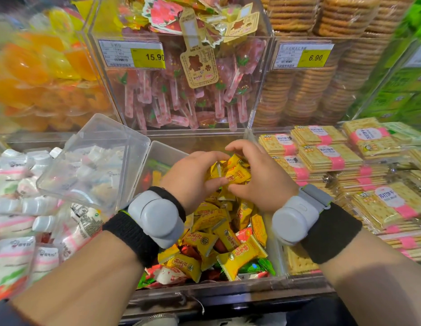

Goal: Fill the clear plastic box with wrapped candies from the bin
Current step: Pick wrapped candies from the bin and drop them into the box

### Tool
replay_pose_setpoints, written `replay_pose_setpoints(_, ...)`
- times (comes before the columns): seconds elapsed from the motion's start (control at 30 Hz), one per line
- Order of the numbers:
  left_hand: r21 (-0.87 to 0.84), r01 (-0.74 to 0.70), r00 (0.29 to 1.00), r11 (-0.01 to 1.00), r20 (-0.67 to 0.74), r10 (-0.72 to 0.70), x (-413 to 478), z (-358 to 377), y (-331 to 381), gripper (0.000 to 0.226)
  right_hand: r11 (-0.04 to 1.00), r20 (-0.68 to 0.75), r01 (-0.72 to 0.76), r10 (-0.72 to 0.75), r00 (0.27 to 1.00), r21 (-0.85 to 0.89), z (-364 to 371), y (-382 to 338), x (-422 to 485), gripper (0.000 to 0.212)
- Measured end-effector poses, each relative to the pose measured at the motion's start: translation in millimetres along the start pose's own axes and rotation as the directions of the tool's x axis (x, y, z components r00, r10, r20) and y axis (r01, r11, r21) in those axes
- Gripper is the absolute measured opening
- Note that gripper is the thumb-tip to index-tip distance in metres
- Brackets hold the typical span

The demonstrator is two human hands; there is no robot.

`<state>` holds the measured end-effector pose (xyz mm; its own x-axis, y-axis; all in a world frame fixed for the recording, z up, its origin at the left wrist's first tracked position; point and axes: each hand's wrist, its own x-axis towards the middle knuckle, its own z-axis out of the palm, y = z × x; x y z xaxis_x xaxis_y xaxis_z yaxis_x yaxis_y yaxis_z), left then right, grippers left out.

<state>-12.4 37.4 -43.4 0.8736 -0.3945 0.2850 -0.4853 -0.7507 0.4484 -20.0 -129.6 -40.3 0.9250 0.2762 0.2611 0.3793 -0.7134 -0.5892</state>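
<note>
Both hands cupped around a clump of yellow wrapped candies [233, 174], lifted above the bin [278, 262]

The left hand [193, 177] and right hand [263, 177] press together as one grip on the clump; the clear plastic box [162, 154] sits just behind them at the bin's far end, its open lid [94, 161] leaning left over the marshmallow packs [14, 184]. My judgement: keep the palms sealed underneath, carry the load forward over the box mouth, then part the fingers low – loose pieces could slip back. Cracker packs [331, 158] crowd the right side, lollipops [181, 100] stand behind
</note>
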Motion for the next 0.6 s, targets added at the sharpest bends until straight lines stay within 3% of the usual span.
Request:
replay_pose_setpoints(0.13,-0.166,-0.005,0.997,0.986,-0.081,-0.009,-1.4,-10.7,2.0,0.04,0.994,-0.086,-0.009,0.018,0.996,0.112,0.5,-8.7,2.4,0.068)
replay_pose_setpoints(0.37,-0.428,0.13,0.967,0.894,-0.146,-0.211,-9.5,-18.8,-7.4,0.031,0.956,-0.135,-0.049,0.092,0.987,0.289,15.9,-29.6,7.0,0.065)
replay_pose_setpoints(0.6,-0.474,0.218,0.938,0.853,-0.139,-0.317,-21.1,-32.5,-23.5,0.025,0.924,-0.07,-0.076,0.11,0.991,0.374,39.2,-48.3,15.4,0.067)
